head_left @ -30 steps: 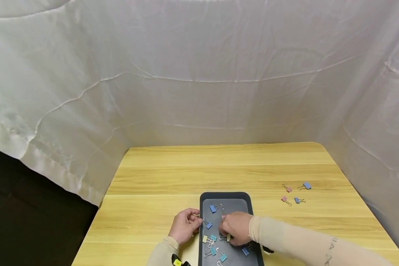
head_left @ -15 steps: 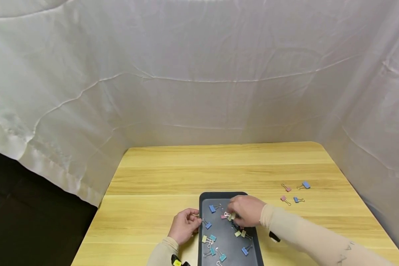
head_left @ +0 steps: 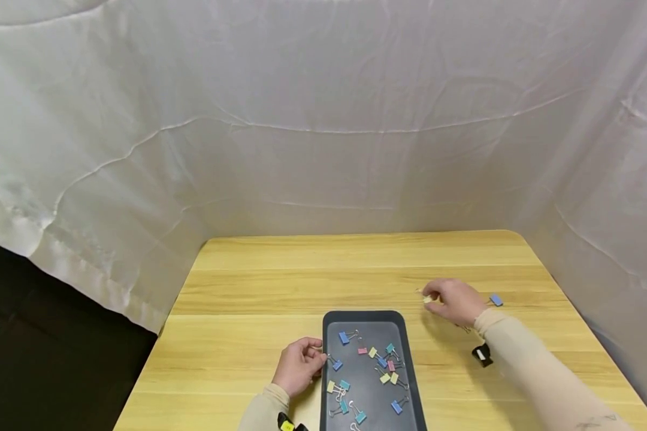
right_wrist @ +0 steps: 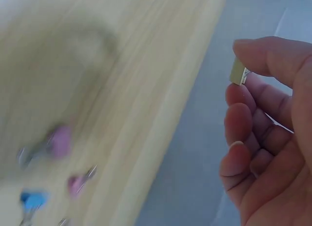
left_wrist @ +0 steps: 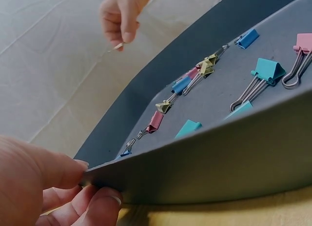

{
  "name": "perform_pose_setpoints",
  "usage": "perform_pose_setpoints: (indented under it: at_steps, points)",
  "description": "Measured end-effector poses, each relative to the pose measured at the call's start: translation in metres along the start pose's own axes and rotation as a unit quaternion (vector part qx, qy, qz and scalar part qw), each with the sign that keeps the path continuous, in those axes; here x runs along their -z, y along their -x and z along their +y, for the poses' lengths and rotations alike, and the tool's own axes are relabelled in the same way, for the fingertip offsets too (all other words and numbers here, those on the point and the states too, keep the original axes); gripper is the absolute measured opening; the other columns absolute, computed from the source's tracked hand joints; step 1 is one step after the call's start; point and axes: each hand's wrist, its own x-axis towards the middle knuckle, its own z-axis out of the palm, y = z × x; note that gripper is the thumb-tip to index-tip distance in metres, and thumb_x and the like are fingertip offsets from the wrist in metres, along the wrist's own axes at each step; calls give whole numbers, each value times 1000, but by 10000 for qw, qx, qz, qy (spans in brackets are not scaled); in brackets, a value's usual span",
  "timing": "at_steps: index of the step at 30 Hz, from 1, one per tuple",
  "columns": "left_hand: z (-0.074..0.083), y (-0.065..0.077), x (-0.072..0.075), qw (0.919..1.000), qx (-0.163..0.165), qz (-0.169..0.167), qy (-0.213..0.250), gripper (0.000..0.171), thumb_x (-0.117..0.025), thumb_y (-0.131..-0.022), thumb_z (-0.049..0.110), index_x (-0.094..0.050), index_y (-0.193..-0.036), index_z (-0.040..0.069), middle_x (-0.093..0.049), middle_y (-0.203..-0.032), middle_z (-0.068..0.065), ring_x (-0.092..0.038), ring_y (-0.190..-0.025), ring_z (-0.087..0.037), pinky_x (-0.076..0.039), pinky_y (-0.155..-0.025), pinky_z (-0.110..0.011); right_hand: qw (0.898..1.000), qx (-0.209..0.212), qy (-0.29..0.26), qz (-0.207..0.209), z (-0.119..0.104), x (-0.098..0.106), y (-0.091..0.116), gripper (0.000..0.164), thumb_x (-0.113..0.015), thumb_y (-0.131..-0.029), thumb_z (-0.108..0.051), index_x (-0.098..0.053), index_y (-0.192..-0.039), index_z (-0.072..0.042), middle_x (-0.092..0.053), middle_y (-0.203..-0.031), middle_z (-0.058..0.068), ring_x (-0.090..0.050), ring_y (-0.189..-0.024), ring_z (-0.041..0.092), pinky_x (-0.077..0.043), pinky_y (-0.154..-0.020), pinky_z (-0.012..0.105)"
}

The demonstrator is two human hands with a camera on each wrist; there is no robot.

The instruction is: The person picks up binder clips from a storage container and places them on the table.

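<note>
My left hand (head_left: pixel 298 368) holds the near-left rim of a dark grey tray (head_left: pixel 363 317). In the left wrist view, its thumb and fingers pinch the tray wall (left_wrist: pixel 209 172). Right of the tray's far end, above the table, my right hand (head_left: pixel 455 301) pinches a yellow binder clip (right_wrist: pixel 238 72) between thumb and index finger; its other fingers are curled. Several binder clips lie scattered in the tray, among them a pink one (head_left: pixel 362 351), a teal one (head_left: pixel 360 416) and a blue one (head_left: pixel 396 406).
On the wooden table (head_left: pixel 237 287), a blue binder clip (head_left: pixel 496 300) lies beyond my right wrist. Two pink clips, one of them small (right_wrist: pixel 75 185), and another blue clip (right_wrist: pixel 34 200) show in the right wrist view. Pale cloth (head_left: pixel 323 173) hangs around the table.
My right hand has picked a yellow binder clip from the tray and carried it up and right, over the table. My left hand has stayed at the tray rim.
</note>
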Motion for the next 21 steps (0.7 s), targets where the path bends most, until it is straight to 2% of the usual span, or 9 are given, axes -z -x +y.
perform_pose_setpoints:
  at_steps: [5, 10, 15, 21]
  points:
    - [0, -1, 0, 9999, -33, 40, -136, 26, -65, -81, 4, -58, -105, -6, -60, -76, -5, -59, -61, -16, -52, -52, -31, 9966, -822, -80, -7, 45, 2, 10, 24, -66, -82, -20, -65, -101, -6, -60, -85, -1, -54, -73, 14, -47, -65, 36]
    - [-1, 0, 1, 9999, -32, 40, -161, 26, -65, -81, 4, -58, -104, -5, -60, -76, -4, -58, -60, -15, -52, -52, -29, 9883, -1490, -334, -14, 80, -2, 22, 31, -65, -84, -24, -64, -105, -2, -59, -85, 2, -53, -72, 16, -46, -64, 37]
    - [-2, 1, 2, 9998, -22, 56, -192, 25, -66, -81, 5, -59, -104, -5, -60, -76, -4, -59, -60, -15, -52, -51, -30, 9848, -1698, -358, 109, 102, -9, 28, 34, -66, -82, -26, -65, -103, 1, -61, -84, 3, -54, -73, 19, -47, -66, 41]
    - [-1, 3, 2, 9999, 7, 55, -140, 26, -65, -81, 5, -58, -104, -5, -60, -76, -5, -59, -60, -17, -52, -50, -31, 9815, -1895, -247, 146, 109, -11, 31, 34, -66, -81, -24, -66, -101, 3, -63, -82, 6, -55, -72, 20, -47, -65, 42]
